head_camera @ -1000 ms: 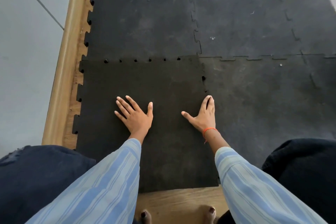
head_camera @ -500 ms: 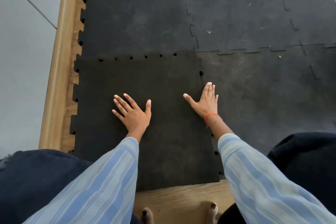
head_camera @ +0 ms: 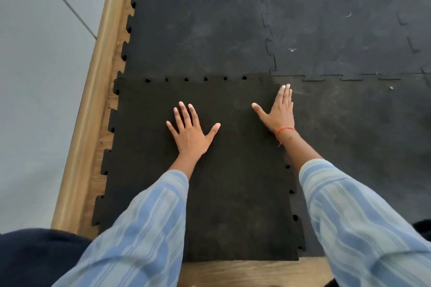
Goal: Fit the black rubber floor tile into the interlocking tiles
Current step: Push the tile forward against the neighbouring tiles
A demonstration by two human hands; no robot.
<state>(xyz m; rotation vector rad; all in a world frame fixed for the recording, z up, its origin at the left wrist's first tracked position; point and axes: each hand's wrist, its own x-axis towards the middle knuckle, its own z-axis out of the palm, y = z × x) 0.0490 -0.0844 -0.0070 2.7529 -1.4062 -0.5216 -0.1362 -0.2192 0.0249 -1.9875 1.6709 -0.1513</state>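
- Two hands press flat on the black rubber floor tile [head_camera: 210, 170], fingers apart and palms down, clamped on nothing.
- From the head view, the right hand [head_camera: 278, 112] has slid further up the tile's right edge than it was a moment ago; its fingertips [head_camera: 286, 87] now reach close to the far right corner, over the seam with the neighbouring tile [head_camera: 361, 135].
- An orange band [head_camera: 285, 130] circles the right wrist.
- The left hand [head_camera: 191, 130] stays near the tile's middle, fingers fanned, much as before.
- That tile looks darker and cleaner than the laid interlocking tiles [head_camera: 326, 30], which are greyer and scuffed with pale specks.
- It lies at the near left of the laid floor, its far edge against the tile beyond, with small dark gaps showing along that joint.
- More small gaps dot the lower part of its right seam, so the teeth there are not fully seated.
- Its left edge shows bare jigsaw teeth over the wooden floor [head_camera: 105, 147].
- A wooden skirting strip [head_camera: 93, 91] runs along the grey wall [head_camera: 35, 100] at left.
- Wooden floor also shows beyond the tile's near edge.
- Striped blue sleeves [head_camera: 144, 228] cover both forearms.
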